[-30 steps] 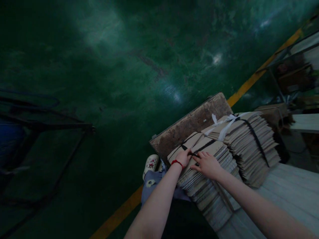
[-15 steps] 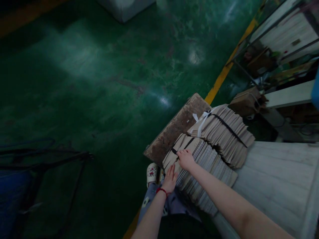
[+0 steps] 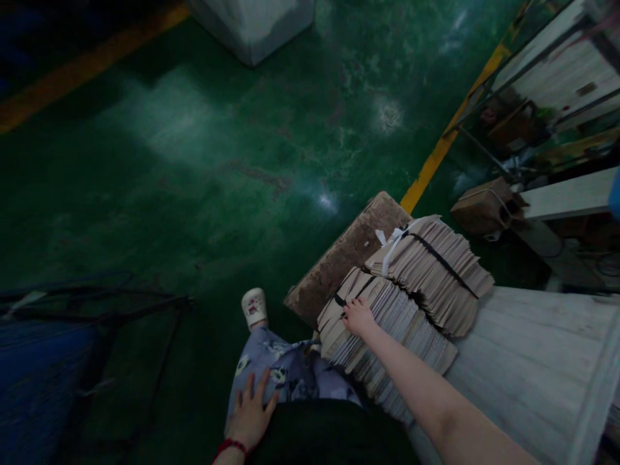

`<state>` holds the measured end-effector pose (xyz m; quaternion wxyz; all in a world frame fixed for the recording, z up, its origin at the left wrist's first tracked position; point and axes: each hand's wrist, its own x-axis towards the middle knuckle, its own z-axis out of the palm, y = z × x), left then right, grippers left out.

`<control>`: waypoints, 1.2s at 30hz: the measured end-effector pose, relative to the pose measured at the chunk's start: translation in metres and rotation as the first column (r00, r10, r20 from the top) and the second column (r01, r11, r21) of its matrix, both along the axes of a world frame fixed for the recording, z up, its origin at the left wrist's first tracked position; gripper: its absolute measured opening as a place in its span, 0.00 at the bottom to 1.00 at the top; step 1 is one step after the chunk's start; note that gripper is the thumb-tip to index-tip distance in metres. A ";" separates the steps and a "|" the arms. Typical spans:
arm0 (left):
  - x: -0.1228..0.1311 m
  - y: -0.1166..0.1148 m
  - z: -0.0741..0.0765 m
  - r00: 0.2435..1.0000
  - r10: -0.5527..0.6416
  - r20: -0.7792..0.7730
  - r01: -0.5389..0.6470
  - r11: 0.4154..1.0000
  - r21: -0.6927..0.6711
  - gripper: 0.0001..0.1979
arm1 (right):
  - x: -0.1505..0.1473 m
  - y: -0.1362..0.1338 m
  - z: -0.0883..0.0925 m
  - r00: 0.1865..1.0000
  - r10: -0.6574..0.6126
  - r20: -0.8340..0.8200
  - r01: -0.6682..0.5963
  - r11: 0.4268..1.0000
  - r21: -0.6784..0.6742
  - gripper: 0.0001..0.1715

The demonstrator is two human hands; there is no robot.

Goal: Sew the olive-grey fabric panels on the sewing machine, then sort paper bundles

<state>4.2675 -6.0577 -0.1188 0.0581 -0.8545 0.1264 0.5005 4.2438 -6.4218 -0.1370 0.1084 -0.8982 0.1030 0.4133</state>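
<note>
The fingers of my right hand [image 3: 359,318] are curled at the black strap [image 3: 341,300] across the nearer cardboard bundle [image 3: 402,326], a thick stack of flat sheets. What lies under the fingertips is hidden. My left hand [image 3: 252,413], a red bracelet at its wrist, is off the stack with its fingers spread, over my patterned trouser leg. Close against the nearer stack sits a second cardboard bundle [image 3: 436,265], bound by a black strap and a white tie [image 3: 393,248].
Both bundles rest on a worn brown board [image 3: 349,255] beside a pale slatted surface [image 3: 537,361]. A dark metal frame [image 3: 165,303] with blue material stands at left. A cardboard box [image 3: 484,205] lies at right. A pale block [image 3: 252,29] is ahead on the green floor [image 3: 217,206].
My left hand has left the nearer bundle and moved down and left, fingers spreading. My shod foot has stepped out to the left. My right hand remains at the strap.
</note>
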 end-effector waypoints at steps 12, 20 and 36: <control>0.185 0.034 -0.016 0.995 -0.058 0.083 0.067 0.992 -0.104 0.24 | 0.125 0.012 -0.064 0.928 0.045 -0.371 -0.080 0.993 -0.081 0.19; 0.258 0.065 -0.028 0.998 -0.016 0.059 0.027 0.982 -0.186 0.24 | 0.156 0.038 -0.143 0.898 0.042 -0.437 -0.087 0.993 -0.085 0.22; 0.250 0.050 -0.074 0.985 -0.018 0.171 0.067 0.958 -0.280 0.28 | 0.121 -0.007 -0.263 0.861 0.125 -0.492 -0.102 0.992 0.074 0.21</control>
